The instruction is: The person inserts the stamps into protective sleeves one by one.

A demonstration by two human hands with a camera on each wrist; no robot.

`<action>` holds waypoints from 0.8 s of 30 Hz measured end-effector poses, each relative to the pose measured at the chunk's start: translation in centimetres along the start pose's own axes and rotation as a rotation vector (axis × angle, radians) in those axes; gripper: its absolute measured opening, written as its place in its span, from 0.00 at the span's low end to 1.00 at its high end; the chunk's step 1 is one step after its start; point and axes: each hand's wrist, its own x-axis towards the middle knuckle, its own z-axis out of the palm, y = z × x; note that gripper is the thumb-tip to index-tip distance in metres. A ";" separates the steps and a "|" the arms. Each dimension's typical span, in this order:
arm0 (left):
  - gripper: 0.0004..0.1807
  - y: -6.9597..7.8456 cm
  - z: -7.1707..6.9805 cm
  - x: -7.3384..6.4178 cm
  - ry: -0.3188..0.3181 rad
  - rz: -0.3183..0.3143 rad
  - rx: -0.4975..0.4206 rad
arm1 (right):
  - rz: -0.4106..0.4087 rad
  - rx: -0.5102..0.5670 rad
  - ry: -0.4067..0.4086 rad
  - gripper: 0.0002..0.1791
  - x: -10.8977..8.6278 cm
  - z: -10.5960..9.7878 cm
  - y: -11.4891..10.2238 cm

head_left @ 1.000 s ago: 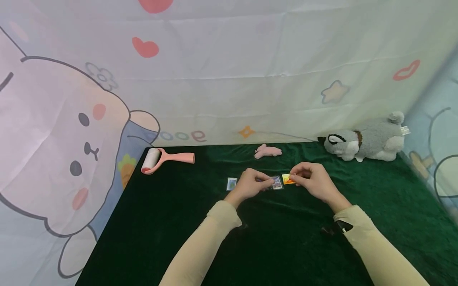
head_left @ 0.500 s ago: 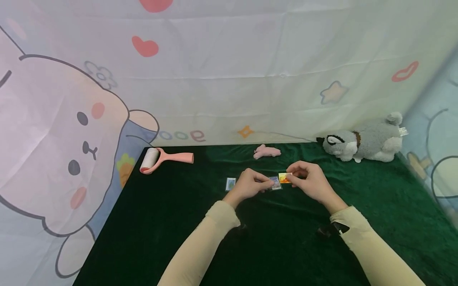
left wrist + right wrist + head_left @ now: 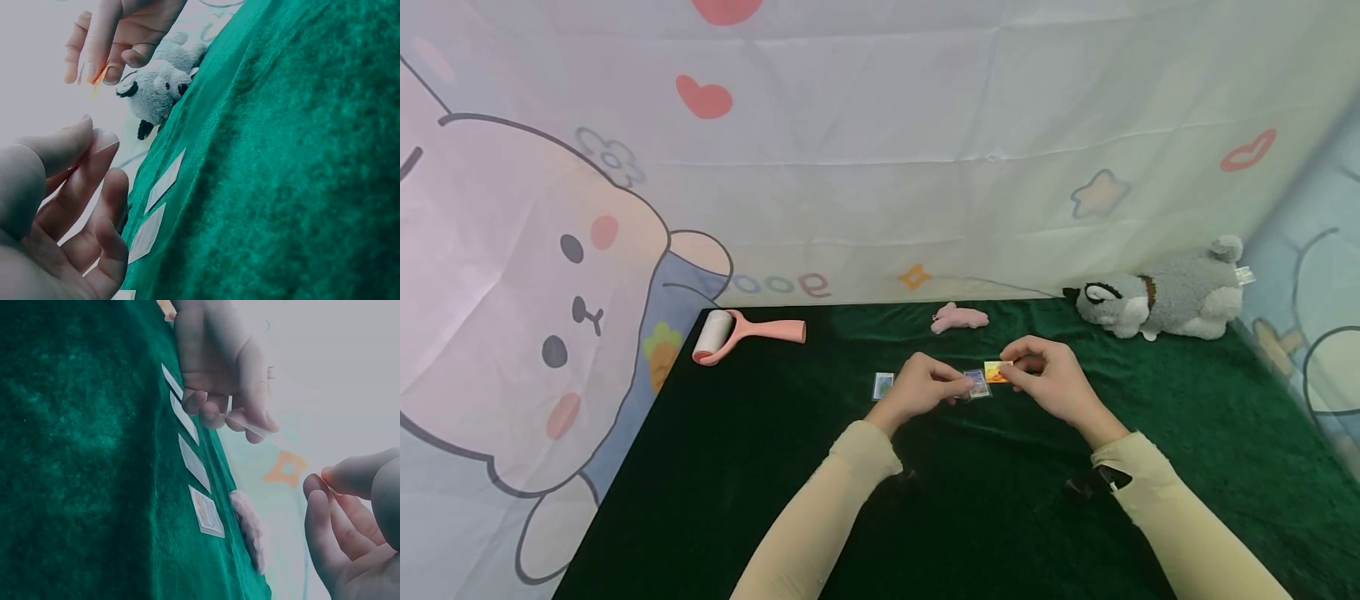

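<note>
In the head view, my right hand (image 3: 1052, 379) pinches a small yellow-orange card (image 3: 997, 372) between thumb and fingertips. In the left wrist view that card shows edge-on as a thin yellow strip. Close on its left, my left hand (image 3: 921, 387) has thumb and forefinger together. The right wrist view shows a thin see-through sleeve (image 3: 250, 424) between those fingers. Below the hands, several cards lie in a row on the cloth, including a blue-bordered card (image 3: 883, 385) and a purplish card (image 3: 977, 383) by the left fingertips. The left hand covers the others from above.
A dark green cloth (image 3: 737, 483) covers the table. At its back left lies a pink-handled lint roller (image 3: 760, 331). A small pink plush toy (image 3: 958, 318) lies behind the hands, and a grey plush toy (image 3: 1172, 292) lies back right. A printed curtain (image 3: 880, 167) hangs behind.
My right hand has shifted slightly left with the yellow card, towards the left hand. The left hand has stayed nearly still. Over the last half second almost nothing has moved.
</note>
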 end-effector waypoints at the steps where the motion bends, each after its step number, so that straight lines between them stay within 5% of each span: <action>1: 0.10 0.1 0.0 0.0 0.000 -0.003 -0.001 | -0.001 -0.008 0.002 0.09 0.0 0.0 0.0; 24: 0.06 0.2 0.2 0.0 0.044 0.004 -0.023 | -0.048 -0.071 0.032 0.06 0.0 0.0 0.2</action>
